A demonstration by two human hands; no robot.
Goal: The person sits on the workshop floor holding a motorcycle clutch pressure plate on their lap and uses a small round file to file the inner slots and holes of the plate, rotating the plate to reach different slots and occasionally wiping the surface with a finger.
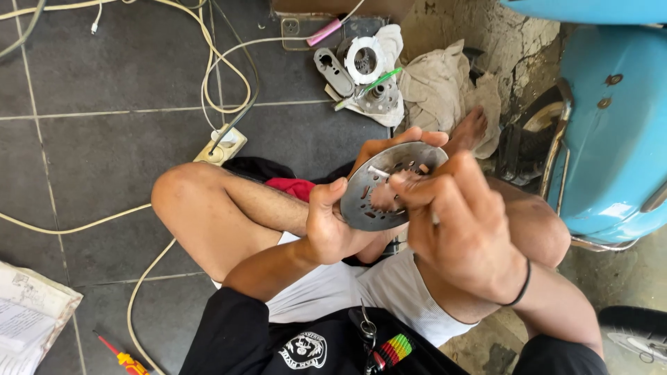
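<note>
Both hands grip metal disc's edge.

Looks like a home garage or small repair spot worked at floor level. Dark grey tiled floor, with pale cables looping across it to a power strip. Just right of the power strip, up by a cracked, flaking wall, dirty rags and a cluster of loose metal machine parts. Further right of the rags, the light blue body of a scooter with a chrome rail. Well below and left of the power strip, a red-handled screwdriver beside folded paper. No workbench; everything spread on the ground.
</note>
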